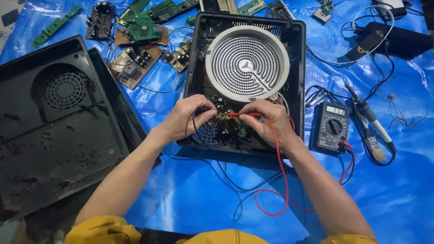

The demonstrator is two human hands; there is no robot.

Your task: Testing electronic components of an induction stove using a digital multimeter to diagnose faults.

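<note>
An opened black cooker housing (296,68) lies on a blue tarp, with a round white heating coil (247,63) in its upper half and a circuit board (224,123) and a fan grille below. My left hand (186,117) pinches a black probe on the board's left side, its black lead looping under the hand. My right hand (266,122) holds a red probe (242,114) pointing left onto the board. The red lead (281,171) curls over the tarp to a grey multimeter (331,128) at the right.
A black bottom cover (54,122) with a vent lies at the left. Several loose circuit boards (135,63) sit at the top. A soldering iron (368,115), a brush (374,147) and a black adapter (398,38) with cables lie at the right.
</note>
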